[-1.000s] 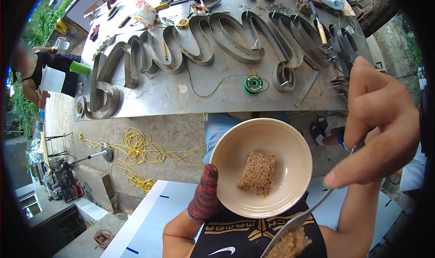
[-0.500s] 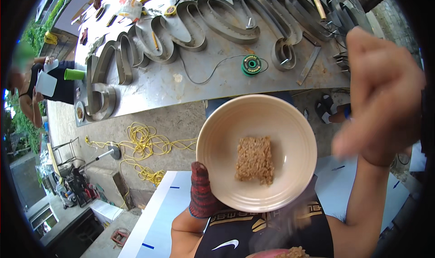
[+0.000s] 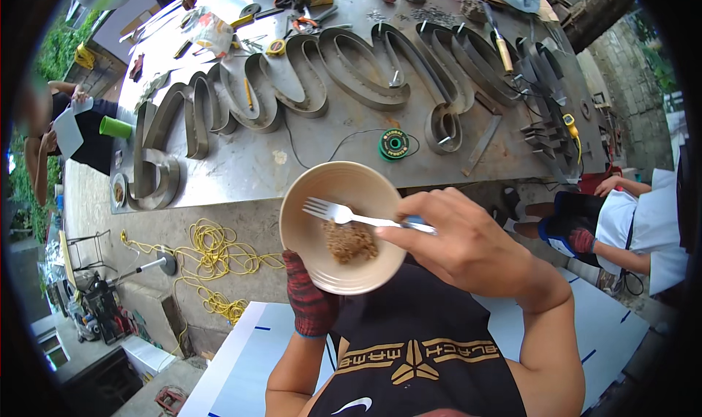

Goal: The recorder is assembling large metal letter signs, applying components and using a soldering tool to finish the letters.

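Fork [image 3: 357, 217] has moved over the bowl [image 3: 303, 234] holding brown grains [image 3: 351, 246].

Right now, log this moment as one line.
left hand: gloved, holding bowl | right hand: bare, holding fork over bowl | brown grainy food: inside bowl

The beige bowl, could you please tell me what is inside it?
Inside the beige bowl is a brown, grainy clump of food. The fork in the right hand covers part of the interior, and whatever lies beneath the food cannot be seen.
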`<state>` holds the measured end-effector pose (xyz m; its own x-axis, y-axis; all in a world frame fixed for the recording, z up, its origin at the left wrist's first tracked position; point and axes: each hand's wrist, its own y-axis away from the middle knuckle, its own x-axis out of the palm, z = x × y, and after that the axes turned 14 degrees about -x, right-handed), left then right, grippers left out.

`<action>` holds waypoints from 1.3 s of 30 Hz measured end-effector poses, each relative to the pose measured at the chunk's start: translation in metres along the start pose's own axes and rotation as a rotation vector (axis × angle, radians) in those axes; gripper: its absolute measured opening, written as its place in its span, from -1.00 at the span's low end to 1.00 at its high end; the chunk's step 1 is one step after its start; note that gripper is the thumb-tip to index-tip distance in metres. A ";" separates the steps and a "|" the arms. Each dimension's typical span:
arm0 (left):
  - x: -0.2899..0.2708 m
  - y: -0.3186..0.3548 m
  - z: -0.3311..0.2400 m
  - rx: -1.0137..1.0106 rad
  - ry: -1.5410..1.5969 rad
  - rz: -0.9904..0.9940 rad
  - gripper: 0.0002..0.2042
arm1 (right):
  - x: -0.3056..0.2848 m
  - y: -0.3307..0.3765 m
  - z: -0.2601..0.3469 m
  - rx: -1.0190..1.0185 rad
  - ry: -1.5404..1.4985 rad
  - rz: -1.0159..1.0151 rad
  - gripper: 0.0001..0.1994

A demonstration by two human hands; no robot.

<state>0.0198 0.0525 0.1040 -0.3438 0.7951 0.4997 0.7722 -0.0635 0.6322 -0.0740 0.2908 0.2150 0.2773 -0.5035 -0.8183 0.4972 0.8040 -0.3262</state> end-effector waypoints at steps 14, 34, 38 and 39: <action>-0.190 -0.167 -0.013 0.286 0.064 -0.591 -0.39 | -0.039 0.102 -0.272 0.755 0.148 -0.658 -0.79; -0.302 -0.248 -0.052 0.379 0.058 -0.956 -0.48 | -0.039 0.190 -0.559 1.475 0.482 -0.218 -0.46; -0.286 -0.251 -0.045 0.493 -0.060 -0.912 -0.51 | -0.039 0.222 -0.582 1.289 0.693 -0.325 -0.59; -0.262 -0.255 -0.046 0.472 -0.087 -0.982 -0.51 | -0.044 0.234 -0.583 1.220 0.729 -0.382 -0.61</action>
<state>-0.1118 -0.1677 -0.1609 -0.8974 0.4136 -0.1537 0.3153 0.8447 0.4325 -0.4493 0.6861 -0.1014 -0.3104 -0.0543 -0.9491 0.9162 -0.2832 -0.2835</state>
